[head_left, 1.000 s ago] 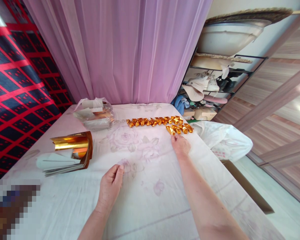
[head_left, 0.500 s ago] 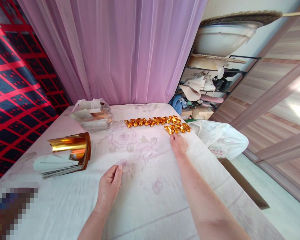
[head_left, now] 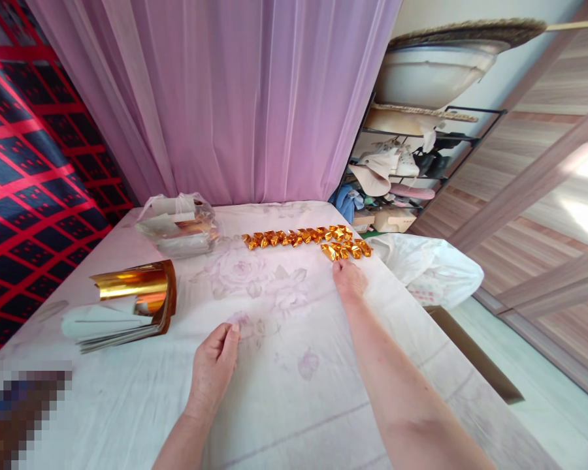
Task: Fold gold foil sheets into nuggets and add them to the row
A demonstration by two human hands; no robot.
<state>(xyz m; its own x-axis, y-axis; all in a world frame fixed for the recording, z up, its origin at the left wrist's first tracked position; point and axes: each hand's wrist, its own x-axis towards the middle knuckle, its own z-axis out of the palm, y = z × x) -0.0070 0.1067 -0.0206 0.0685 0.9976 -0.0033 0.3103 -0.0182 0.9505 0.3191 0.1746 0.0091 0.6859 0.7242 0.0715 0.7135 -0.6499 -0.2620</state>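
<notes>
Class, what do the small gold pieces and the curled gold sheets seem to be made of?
Gold pieces: probably folded metallic foil paper, shiny, with creased facets catching light. Gold sheets: likely the same foil-faced paper, mirror-glossy on the curl, plain white on the flat sheets below.

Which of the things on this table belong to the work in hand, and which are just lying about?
In hand:
- folded gold pieces, in rows by the right hand
- stack of gold foil sheets
- left hand, flat on the tablecloth, holding nothing

Lying about:
- clear plastic bag at the far left
- white bag at the table's right edge
- shelf rack behind
</notes>
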